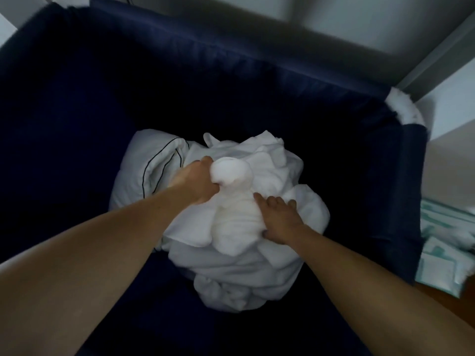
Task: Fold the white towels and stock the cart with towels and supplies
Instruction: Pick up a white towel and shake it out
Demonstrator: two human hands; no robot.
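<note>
A heap of crumpled white towels (272, 268) lies at the bottom of a deep dark-blue fabric cart bin (231, 55). On top of the heap is a bunched white towel (235, 209). My left hand (198, 181) grips the upper end of that bunched towel, fingers curled into the cloth. My right hand (279, 217) holds its right side, thumb tucked under the cloth and fingers laid over it. Both arms reach down into the bin.
A white pillowcase with thin dark piping (151, 170) lies left of the heap. White cloth (403, 109) hangs over the bin's right corner. Pale green-and-white packets (442, 242) sit outside the bin at right, above a wooden floor (444, 299).
</note>
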